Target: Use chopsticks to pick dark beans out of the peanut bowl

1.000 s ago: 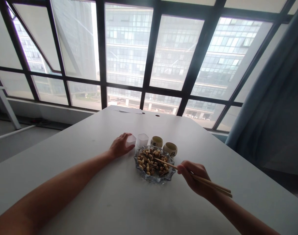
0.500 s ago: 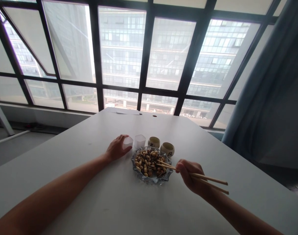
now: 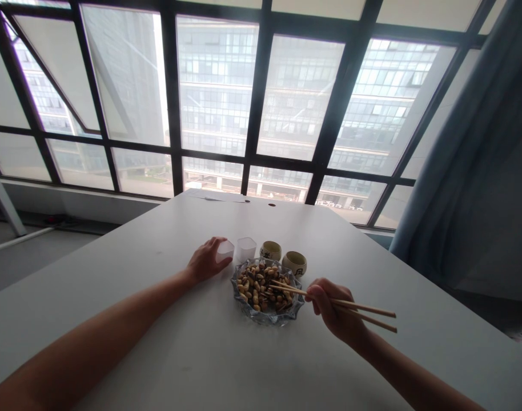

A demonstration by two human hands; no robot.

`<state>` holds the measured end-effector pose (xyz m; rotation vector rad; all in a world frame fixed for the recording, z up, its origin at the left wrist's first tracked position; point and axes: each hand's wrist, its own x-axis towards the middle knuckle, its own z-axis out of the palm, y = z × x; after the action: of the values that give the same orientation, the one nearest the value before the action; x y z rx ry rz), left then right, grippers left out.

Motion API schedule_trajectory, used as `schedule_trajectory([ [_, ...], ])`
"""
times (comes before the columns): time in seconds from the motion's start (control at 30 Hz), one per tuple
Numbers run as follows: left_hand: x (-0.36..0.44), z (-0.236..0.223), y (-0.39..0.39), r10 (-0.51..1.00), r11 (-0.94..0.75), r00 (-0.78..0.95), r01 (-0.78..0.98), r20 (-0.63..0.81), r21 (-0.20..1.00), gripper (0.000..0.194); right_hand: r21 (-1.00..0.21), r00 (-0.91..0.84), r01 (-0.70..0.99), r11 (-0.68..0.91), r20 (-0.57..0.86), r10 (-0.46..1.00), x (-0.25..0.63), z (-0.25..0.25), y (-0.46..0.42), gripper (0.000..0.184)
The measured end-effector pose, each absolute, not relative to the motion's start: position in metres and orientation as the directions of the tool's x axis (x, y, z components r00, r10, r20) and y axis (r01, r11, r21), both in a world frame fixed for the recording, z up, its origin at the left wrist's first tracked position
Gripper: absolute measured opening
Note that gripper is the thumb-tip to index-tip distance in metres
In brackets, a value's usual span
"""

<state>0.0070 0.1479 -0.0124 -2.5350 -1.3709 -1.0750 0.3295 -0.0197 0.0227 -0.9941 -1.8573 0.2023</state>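
Observation:
My right hand [image 3: 336,308] grips a pair of wooden chopsticks [image 3: 364,311], whose tips reach into the nuts. A clear glass bowl [image 3: 267,318] with a jagged rim holds the mixed nuts and seeds [image 3: 259,285], some of which look like peanuts in the shell. To the left of the bowl, my left hand [image 3: 207,260] is wrapped round a small translucent plastic cup [image 3: 225,250]. A second translucent cup [image 3: 246,249] stands just right of it. Behind the bowl are two cream ceramic cups with dark characters, one [image 3: 270,250] at the middle and one [image 3: 294,263] further right.
Everything stands on a long white table [image 3: 192,354] that stretches toward large dark-framed windows [image 3: 216,85]. White sheets [image 3: 216,196] lie at its far end, beside small round holes. A blue-grey curtain [image 3: 462,148] hangs at the right.
The chopstick tips have shifted slightly left among the nuts, and my right hand has moved a little with them. My left hand still holds the plastic cup in the same place.

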Motion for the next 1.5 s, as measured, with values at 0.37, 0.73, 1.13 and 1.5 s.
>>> schedule_trajectory([
  [0.37,0.007,-0.013,0.148,0.708,-0.607,0.354,0.748,0.611,0.270,0.051,-0.641,-0.116,0.514,0.570,0.607,0.786,0.326,0.032,-0.019,0.045],
  [0.73,0.006,-0.014,0.149,0.709,-0.606,0.353,0.748,0.610,0.271,0.052,-0.888,0.281,0.213,0.408,0.456,0.845,0.332,0.029,-0.004,0.053],
  [1.13,0.007,-0.015,0.150,0.699,-0.612,0.355,0.746,0.621,0.262,0.051,-0.949,0.397,0.005,0.314,0.290,0.871,0.351,0.020,0.014,0.055],
  [1.5,0.006,-0.014,0.150,0.706,-0.601,0.366,0.762,0.606,0.241,0.051,-0.933,0.415,0.047,0.357,0.343,0.842,0.343,0.032,0.007,0.056],
])
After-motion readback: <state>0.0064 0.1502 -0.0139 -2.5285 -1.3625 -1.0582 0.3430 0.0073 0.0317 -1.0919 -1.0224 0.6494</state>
